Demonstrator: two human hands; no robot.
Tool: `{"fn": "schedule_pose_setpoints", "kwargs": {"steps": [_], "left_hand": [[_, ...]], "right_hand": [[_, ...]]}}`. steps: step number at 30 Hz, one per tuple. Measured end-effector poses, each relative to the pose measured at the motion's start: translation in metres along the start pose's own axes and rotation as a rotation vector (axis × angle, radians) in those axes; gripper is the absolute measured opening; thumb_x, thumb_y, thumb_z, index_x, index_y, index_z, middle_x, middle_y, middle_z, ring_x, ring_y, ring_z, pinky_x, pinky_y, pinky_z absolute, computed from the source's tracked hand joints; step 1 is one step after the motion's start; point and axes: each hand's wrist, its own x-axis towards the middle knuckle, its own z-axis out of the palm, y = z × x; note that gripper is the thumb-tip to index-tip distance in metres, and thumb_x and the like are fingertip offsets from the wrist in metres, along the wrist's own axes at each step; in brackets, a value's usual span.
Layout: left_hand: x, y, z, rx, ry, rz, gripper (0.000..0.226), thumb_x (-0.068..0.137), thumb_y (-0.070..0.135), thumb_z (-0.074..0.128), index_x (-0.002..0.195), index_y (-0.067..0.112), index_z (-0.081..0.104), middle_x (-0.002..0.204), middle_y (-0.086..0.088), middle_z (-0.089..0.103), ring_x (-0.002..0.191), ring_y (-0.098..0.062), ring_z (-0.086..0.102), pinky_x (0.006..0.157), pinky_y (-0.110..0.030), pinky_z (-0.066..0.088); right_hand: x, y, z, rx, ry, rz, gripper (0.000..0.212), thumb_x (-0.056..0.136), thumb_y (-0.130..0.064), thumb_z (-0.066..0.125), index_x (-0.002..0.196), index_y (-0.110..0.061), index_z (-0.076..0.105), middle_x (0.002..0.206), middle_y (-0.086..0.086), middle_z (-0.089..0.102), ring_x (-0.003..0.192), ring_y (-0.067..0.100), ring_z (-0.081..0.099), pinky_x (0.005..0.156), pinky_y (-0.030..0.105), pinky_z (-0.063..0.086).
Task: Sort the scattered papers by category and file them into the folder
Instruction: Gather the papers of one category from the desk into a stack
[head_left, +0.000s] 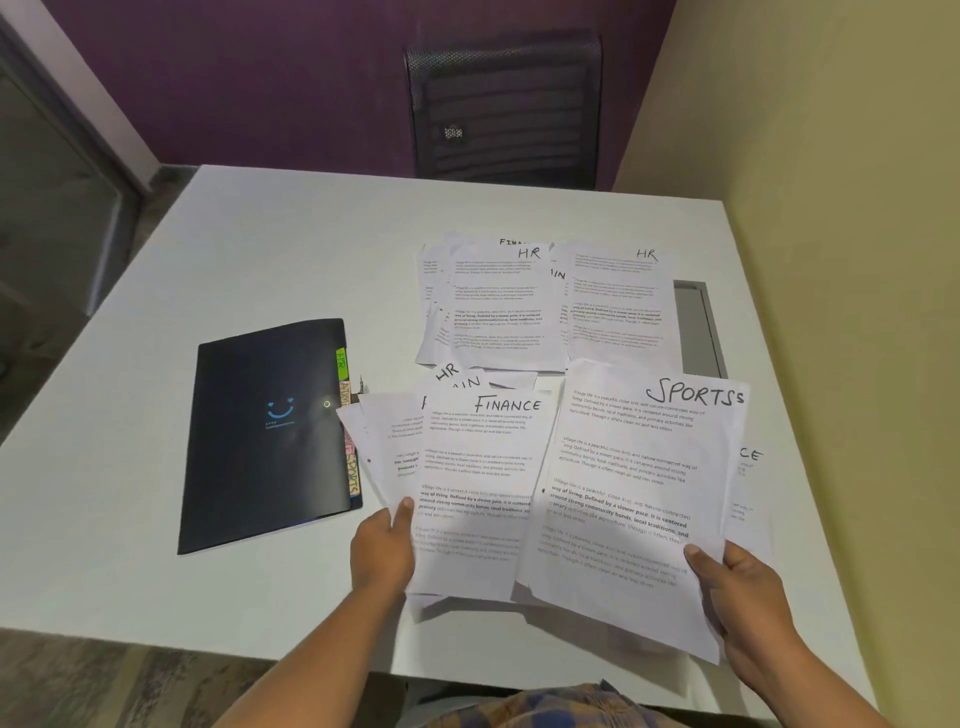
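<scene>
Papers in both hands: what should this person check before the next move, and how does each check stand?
1. Left hand grips Finance sheet: ok.
2. Right hand grips Sports sheet: ok.
3. Both headings readable: ok.
4. Folder open for filing: not ok, it lies closed.
5. Folder has a Finance tab: cannot tell.
6. Rest sorted: not ok, HR sheets overlap other headings.

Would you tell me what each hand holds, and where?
Left hand: FINANCE sheets, lower left edge. Right hand: SPORTS sheets, lower right edge.
</scene>
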Motion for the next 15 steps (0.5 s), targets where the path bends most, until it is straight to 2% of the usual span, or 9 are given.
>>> {"fn": "schedule_pose_setpoints", "kwargs": {"steps": [3, 5, 7, 9, 11, 12, 15], "left_hand": [[0.007, 0.0, -0.007, 0.059, -0.018, 0.027, 0.058, 0.099, 0.054, 0.04, 0.073, 0.008, 0.064, 0.08, -0.008, 0.069, 0.078, -0.03, 0.064, 0.077, -0.041, 0.054], [0.009, 0.006, -0.014, 0.21, -0.048, 0.014, 0.067, 0.097, 0.062, 0.03, 0.068, 0.011, 0.061, 0.075, -0.006, 0.066, 0.075, -0.028, 0.062, 0.075, -0.041, 0.054], [0.007, 0.014, -0.021, 0.378, -0.017, -0.023, 0.07, 0.095, 0.069, 0.019, 0.074, 0.015, 0.059, 0.079, -0.003, 0.06, 0.077, -0.026, 0.057, 0.07, -0.034, 0.045], [0.003, 0.024, -0.026, 0.415, 0.104, -0.001, 0.059, 0.095, 0.067, 0.025, 0.084, 0.017, 0.054, 0.084, -0.002, 0.054, 0.077, -0.025, 0.052, 0.066, -0.033, 0.038], [0.001, 0.031, -0.027, 0.287, 0.205, 0.06, 0.043, 0.095, 0.058, 0.044, 0.089, 0.015, 0.049, 0.086, -0.001, 0.058, 0.076, -0.026, 0.056, 0.065, -0.034, 0.044], [0.0, 0.034, -0.025, 0.201, 0.18, 0.08, 0.039, 0.093, 0.054, 0.051, 0.088, 0.015, 0.049, 0.085, -0.001, 0.059, 0.077, -0.027, 0.059, 0.068, -0.037, 0.049], [-0.005, 0.056, -0.02, -0.092, -0.155, 0.105, 0.037, 0.092, 0.053, 0.057, 0.088, 0.016, 0.057, 0.083, -0.004, 0.067, 0.08, -0.023, 0.066, 0.079, -0.046, 0.057]], "right_hand": [[-0.003, -0.003, 0.003, 0.002, -0.01, 0.002, 0.018, 0.095, -0.006, 0.063, 0.11, -0.008, 0.072, 0.094, 0.006, 0.077, 0.088, 0.032, 0.072, 0.079, 0.037, 0.055], [-0.004, -0.005, 0.006, 0.014, -0.015, -0.001, 0.019, 0.095, -0.005, 0.062, 0.111, -0.007, 0.071, 0.098, 0.009, 0.076, 0.087, 0.031, 0.071, 0.076, 0.034, 0.054], [-0.005, -0.006, 0.009, 0.034, -0.017, -0.003, 0.022, 0.095, -0.005, 0.062, 0.115, -0.006, 0.071, 0.101, 0.011, 0.076, 0.089, 0.031, 0.071, 0.08, 0.037, 0.055], [-0.008, -0.007, 0.015, 0.046, -0.018, -0.006, 0.023, 0.095, -0.004, 0.062, 0.116, -0.005, 0.07, 0.102, 0.013, 0.076, 0.091, 0.032, 0.072, 0.082, 0.038, 0.055], [-0.011, -0.007, 0.022, 0.055, -0.017, -0.002, 0.022, 0.095, -0.004, 0.062, 0.116, -0.006, 0.071, 0.1, 0.01, 0.076, 0.09, 0.031, 0.072, 0.079, 0.036, 0.055], [-0.014, -0.008, 0.027, 0.066, -0.022, -0.002, 0.022, 0.095, -0.004, 0.062, 0.115, -0.006, 0.071, 0.098, 0.009, 0.077, 0.089, 0.031, 0.072, 0.078, 0.035, 0.055], [-0.025, -0.013, 0.044, 0.092, -0.048, 0.005, 0.021, 0.095, -0.004, 0.062, 0.113, -0.008, 0.072, 0.095, 0.007, 0.079, 0.084, 0.028, 0.075, 0.071, 0.032, 0.057]]}}
